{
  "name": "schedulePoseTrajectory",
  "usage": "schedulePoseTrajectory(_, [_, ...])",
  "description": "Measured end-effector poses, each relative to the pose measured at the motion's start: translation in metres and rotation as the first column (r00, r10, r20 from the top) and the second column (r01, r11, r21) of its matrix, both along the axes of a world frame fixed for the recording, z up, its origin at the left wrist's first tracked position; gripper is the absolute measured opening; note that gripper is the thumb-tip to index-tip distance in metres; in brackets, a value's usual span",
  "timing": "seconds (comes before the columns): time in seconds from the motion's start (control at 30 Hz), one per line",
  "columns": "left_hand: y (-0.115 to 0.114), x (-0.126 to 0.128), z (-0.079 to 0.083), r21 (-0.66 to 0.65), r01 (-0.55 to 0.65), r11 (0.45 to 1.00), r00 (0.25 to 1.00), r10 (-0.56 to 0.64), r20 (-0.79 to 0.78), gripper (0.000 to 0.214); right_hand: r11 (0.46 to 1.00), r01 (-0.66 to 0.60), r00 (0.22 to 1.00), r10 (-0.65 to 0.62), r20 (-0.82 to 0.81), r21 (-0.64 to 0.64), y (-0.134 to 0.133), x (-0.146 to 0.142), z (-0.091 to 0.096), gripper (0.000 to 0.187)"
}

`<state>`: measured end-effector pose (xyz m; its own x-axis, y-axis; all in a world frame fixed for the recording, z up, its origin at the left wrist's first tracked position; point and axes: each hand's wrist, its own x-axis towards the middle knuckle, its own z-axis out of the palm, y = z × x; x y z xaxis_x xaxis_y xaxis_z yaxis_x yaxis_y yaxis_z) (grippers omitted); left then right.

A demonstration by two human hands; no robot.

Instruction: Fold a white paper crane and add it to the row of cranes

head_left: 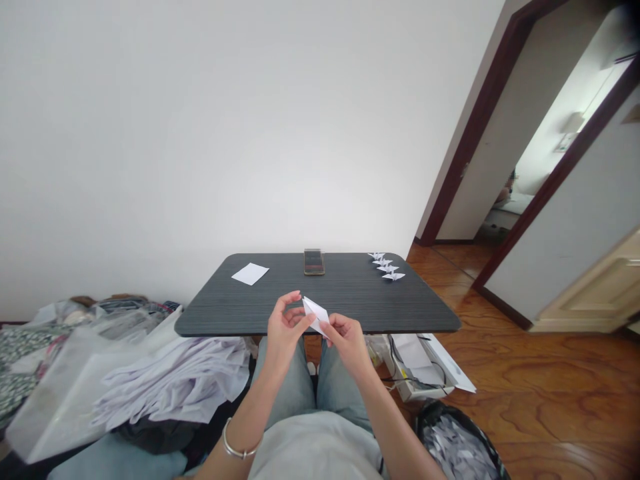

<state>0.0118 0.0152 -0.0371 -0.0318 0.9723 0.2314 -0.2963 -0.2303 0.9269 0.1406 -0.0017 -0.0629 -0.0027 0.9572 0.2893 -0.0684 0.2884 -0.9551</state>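
On the dark tabletop (225, 310), I note a phone-like device (314, 263) near the far edge, its face bearing marks too small for me to read. Containers: a white box (425, 393) on the floor to the right of my legs holds white papers (414, 352) and dark cables; nearer to me, a black bag (424, 410) stands open, filled with pale scraps (457, 445). Grip: my left hand (283, 328) pinches the folded paper (317, 315) on its left side, thumb on the near face, forefinger raised clear; my right hand (349, 339) pinches its lower right part between thumb and curled fingers. The piece is held between both hands, tilted, one point up and to the left, just above the near edge of the tabletop. A flat white sheet (250, 273) lies far left; four folded paper birds (387, 268) stand in a row far right.
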Motion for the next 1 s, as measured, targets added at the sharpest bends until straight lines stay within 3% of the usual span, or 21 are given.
schedulePoseTrajectory(0.17, [-0.002, 0.002, 0.003, -0.027, 0.096, 0.995, 0.995, -0.096, -0.007, 0.049, 1.0, -0.012, 1.0, 0.012, -0.005, 0.005, -0.001, -0.003, 0.002, 0.033])
schedulePoseTrajectory(0.47, [0.001, -0.003, 0.01, 0.072, 0.017, 0.997, 0.999, -0.013, -0.049, 0.033, 0.999, -0.03, 0.999, 0.03, -0.035, -0.016, -0.003, -0.004, 0.005, 0.031])
schedulePoseTrajectory(1.0, [0.0, -0.006, 0.013, 0.106, -0.117, 0.988, 0.992, 0.122, -0.043, 0.027, 1.0, -0.009, 1.0, 0.008, -0.025, -0.019, -0.003, -0.001, 0.002, 0.031])
